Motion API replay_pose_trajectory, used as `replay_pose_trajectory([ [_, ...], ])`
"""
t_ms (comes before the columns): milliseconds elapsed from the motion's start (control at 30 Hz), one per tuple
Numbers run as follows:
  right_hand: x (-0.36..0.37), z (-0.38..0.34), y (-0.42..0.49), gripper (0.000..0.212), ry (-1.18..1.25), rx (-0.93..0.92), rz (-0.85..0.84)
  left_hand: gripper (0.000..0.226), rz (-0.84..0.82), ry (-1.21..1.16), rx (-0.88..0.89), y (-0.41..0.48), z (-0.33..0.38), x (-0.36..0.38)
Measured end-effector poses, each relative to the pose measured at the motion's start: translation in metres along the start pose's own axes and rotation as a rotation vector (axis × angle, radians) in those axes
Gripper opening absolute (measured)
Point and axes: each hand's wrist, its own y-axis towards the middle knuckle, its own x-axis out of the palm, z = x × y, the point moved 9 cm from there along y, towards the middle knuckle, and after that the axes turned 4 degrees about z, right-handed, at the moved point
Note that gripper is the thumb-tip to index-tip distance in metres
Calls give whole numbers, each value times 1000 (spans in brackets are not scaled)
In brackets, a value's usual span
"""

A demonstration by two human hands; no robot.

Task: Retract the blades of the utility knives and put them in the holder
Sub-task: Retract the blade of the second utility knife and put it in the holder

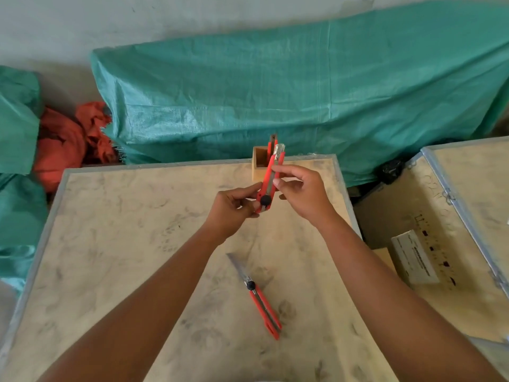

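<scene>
A wooden crate top [110, 244] carries a utility knife [259, 296] and holder [260, 164].

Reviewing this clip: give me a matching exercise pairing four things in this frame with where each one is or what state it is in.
Things:
1. held knife
2. table knife
3. wooden holder
4. white box

States:
A. lies flat, blade extended
B. stands at the table's far edge, one knife inside
C. gripped by both hands
D. sits in the open crate to the right

Pairs: 1-C, 2-A, 3-B, 4-D
</scene>
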Motion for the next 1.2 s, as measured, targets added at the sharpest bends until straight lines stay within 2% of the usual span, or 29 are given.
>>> replay_pose_trajectory([
  [167, -12, 3, 74, 30, -42, -77, 76, 40, 30, 71, 59, 78, 14, 3],
  [267, -15, 16, 111, 25, -98, -131, 170, 40, 112, 182, 67, 121, 8, 0],
  [333, -12, 25, 126, 24, -157, -177, 226, 55, 151, 302, 15, 144, -6, -3],
  [433, 4, 41, 136, 25, -255, -236, 232, 78, 93, 394, -65, 161, -28, 6],
  [467, 11, 47, 137, 26, -276, -243, 218, 80, 75, 396, -78, 164, -33, 9],
  [600, 29, 67, 140, 31, -347, -234, 170, 60, 54, 413, -81, 169, -43, 16],
  [967, 36, 77, 141, 37, -434, -190, 128, 68, 78, 413, -128, 167, -49, 14],
  [1067, 29, 70, 128, 37, -404, -184, 139, 74, 92, 365, -136, 154, -41, 13],
  [1200, 20, 55, 90, 32, -374, -211, 158, 69, 132, 333, -133, 122, -29, 8],
])
